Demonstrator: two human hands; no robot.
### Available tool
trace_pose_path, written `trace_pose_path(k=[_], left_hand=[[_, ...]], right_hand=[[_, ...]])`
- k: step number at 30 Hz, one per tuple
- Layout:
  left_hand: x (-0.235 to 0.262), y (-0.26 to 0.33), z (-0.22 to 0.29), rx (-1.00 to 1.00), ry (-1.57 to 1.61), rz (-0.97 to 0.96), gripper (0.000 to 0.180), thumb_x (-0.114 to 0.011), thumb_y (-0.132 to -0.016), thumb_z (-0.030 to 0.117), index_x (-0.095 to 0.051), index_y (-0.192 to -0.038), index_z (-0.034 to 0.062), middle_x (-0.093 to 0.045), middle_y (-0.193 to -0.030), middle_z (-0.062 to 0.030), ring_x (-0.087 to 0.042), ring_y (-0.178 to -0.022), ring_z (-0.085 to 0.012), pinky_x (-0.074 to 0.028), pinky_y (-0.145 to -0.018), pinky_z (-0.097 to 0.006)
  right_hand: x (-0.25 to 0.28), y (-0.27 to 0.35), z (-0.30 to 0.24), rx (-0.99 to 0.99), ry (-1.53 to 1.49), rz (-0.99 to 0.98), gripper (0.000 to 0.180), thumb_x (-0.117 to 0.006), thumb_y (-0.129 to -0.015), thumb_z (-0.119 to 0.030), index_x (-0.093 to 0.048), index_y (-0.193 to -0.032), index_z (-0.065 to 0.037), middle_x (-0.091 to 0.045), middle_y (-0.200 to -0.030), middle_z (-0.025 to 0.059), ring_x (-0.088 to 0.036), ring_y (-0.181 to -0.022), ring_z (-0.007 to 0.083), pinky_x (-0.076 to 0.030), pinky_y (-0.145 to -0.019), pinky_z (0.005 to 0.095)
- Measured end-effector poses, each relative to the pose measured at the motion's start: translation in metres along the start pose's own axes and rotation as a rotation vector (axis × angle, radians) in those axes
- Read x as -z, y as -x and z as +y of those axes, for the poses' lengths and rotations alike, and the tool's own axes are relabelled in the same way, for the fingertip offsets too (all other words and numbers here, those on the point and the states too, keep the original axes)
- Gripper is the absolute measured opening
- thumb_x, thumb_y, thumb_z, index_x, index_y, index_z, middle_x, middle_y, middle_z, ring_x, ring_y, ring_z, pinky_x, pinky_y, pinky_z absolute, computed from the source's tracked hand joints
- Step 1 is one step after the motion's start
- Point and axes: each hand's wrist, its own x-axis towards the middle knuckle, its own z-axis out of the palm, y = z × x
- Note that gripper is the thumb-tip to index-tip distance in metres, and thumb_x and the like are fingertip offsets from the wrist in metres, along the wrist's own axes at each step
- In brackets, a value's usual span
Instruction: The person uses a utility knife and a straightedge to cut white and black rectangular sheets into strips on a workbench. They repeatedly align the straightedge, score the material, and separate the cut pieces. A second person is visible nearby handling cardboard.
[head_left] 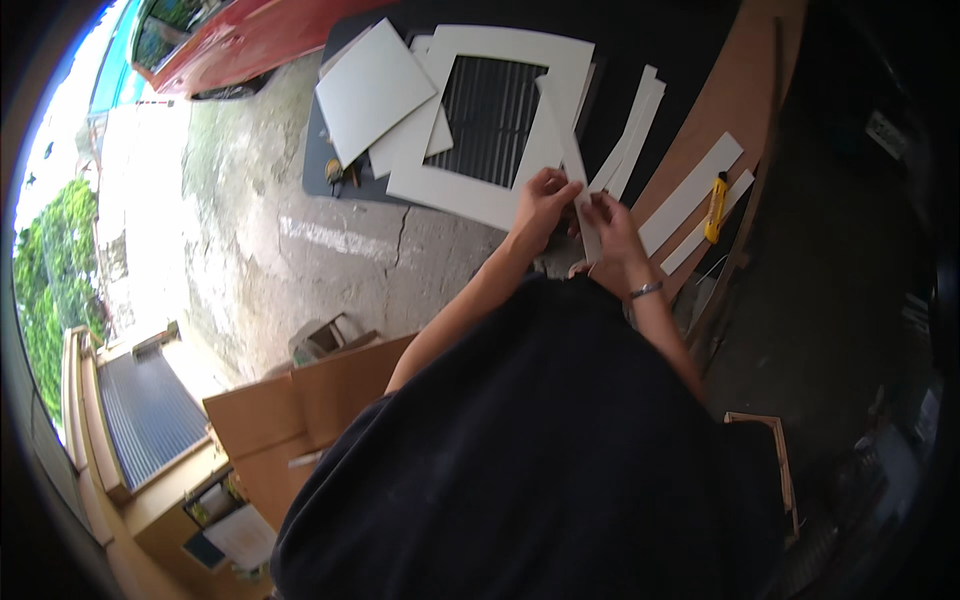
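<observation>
A narrow white strip (566,135) slants up and away between my two hands. My left hand (543,207) pinches it from the left side, fingers closed. On its right edge, lower down, my right hand (616,238) grips the same strip with thumb and fingers. Just past my hands lies a white board with a rectangular cut-out (510,43), dark slats showing through the opening. More loose white strips (638,130) rest to the right of it. A yellow utility knife (716,207) sits across white strips (692,195) on a brown board.
A white square panel (375,92) lies at the far left of the dark table (640,35), with a tape measure (333,171) at its edge. The brown board (700,120) runs along the right. Cardboard (285,405) stands lower left; a red car (235,48) is beyond.
</observation>
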Motion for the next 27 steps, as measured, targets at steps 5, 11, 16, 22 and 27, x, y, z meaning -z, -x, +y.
trace_pose_path(k=[5, 11, 16, 22, 27], left_hand=[[0.037, -0.006, 0.032, -0.206, -0.243, -0.167, 0.014, -0.072, -0.096, 0.012, -0.067, -0.104, 0.0031, -0.068, -0.091, -0.0042, -0.061, -0.080, -0.0095, -0.049, -0.068, -0.026], [0.081, 0.007, 0.108, 0.012, 0.094, -0.644, 0.030, -0.061, -0.105, 0.024, -0.070, -0.123, 0.0023, -0.067, -0.101, -0.0010, -0.063, -0.092, -0.0083, -0.055, -0.075, -0.030], [0.100, 0.004, 0.150, 0.005, -0.110, -0.532, 0.031, -0.075, -0.092, 0.006, -0.058, -0.118, 0.0014, -0.067, -0.097, -0.0028, -0.064, -0.083, -0.0061, -0.056, -0.068, -0.023], [0.120, -0.005, 0.202, -0.187, -0.128, -0.239, 0.041, -0.073, -0.091, 0.003, -0.053, -0.126, -0.0013, -0.067, -0.090, -0.0064, -0.064, -0.072, -0.0072, -0.059, -0.060, -0.025], [0.140, -0.012, 0.232, -0.250, -0.134, -0.160, 0.042, -0.073, -0.092, 0.004, -0.050, -0.126, -0.0026, -0.066, -0.090, -0.0075, -0.065, -0.076, -0.0085, -0.058, -0.060, -0.025]], right_hand=[[-0.039, 0.016, -0.036, 0.066, 0.203, 0.214, 0.015, -0.067, -0.099, -0.013, -0.066, -0.110, -0.002, -0.071, -0.090, 0.0074, -0.069, -0.083, 0.0185, -0.055, -0.076, 0.0322], [-0.060, -0.026, -0.088, 0.718, 1.053, 0.551, 0.022, -0.074, -0.086, -0.004, -0.076, -0.107, -0.012, -0.071, -0.111, 0.0039, -0.066, -0.110, 0.0279, -0.051, -0.092, 0.0402], [-0.099, -0.078, -0.135, 0.881, 1.111, 0.704, 0.027, -0.073, -0.088, -0.003, -0.075, -0.113, -0.012, -0.069, -0.115, 0.0058, -0.064, -0.109, 0.0265, -0.050, -0.093, 0.0369], [-0.144, -0.086, -0.153, 0.504, 0.242, 0.661, 0.027, -0.060, -0.106, -0.022, -0.066, -0.117, 0.002, -0.071, -0.096, 0.0090, -0.067, -0.086, 0.0119, -0.053, -0.078, 0.0247], [-0.184, -0.050, -0.157, 0.317, 0.206, 0.352, 0.037, -0.054, -0.108, -0.031, -0.068, -0.110, 0.003, -0.071, -0.083, 0.0084, -0.069, -0.076, 0.0142, -0.054, -0.072, 0.0266]])
